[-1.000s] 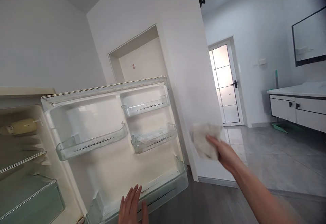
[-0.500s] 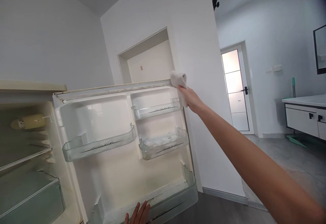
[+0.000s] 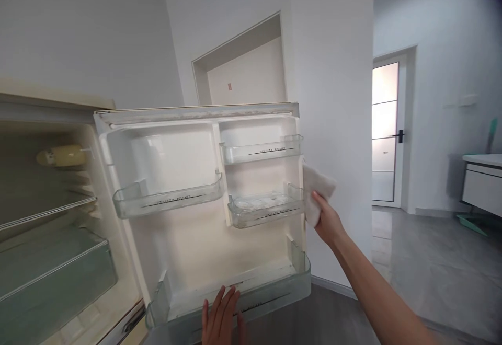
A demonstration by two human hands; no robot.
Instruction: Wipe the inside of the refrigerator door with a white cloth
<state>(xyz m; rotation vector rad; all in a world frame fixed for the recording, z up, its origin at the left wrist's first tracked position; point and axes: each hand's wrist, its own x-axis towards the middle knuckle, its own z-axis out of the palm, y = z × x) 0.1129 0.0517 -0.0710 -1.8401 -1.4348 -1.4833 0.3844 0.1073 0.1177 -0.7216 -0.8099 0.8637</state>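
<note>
A fridge door (image 3: 188,261) stands wide open, with clear plastic shelves on its inner side. My right hand (image 3: 328,222) grips a whitish cloth (image 3: 318,185) against the door's outer side edge, about level with the middle shelf (image 3: 266,211). Low in the view, my left hand (image 3: 221,316) lies with its fingers extended over the front of the large bottom door shelf (image 3: 278,298). Its palm is partly cut off by the frame. Greyish marks run along the door's top edge (image 3: 204,111).
To the left is the fridge interior, with a yellowish lamp cover (image 3: 65,156), a glass shelf and a greenish drawer (image 3: 58,277). A wall niche (image 3: 247,73) lies behind the door. Farther right are a glazed door (image 3: 386,136), a white cabinet (image 3: 482,185) and a green dustpan (image 3: 472,225).
My right hand has moved with the cloth from the door's top corner down along its side edge. My left hand stays at the bottom shelf. The view has shifted slightly.
</note>
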